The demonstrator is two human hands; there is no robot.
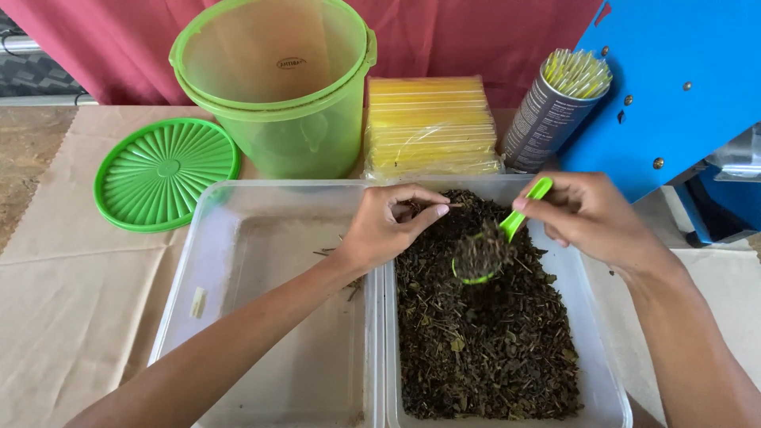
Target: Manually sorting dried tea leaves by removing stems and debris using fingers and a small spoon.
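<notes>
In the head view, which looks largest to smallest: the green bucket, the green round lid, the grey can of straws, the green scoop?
1. Green bucket
2. Green round lid
3. Grey can of straws
4. Green scoop, held by the right hand

Hidden and cut-off parts around the two tubs

From here I can't see the scoop's (485,252) bowl under its heap of dried leaves (483,333), and my right hand (590,215) covers the handle's end. The picture's lower edge cuts both tubs' near rims and my forearms; the blue machine (674,87) runs off the right edge.
</notes>
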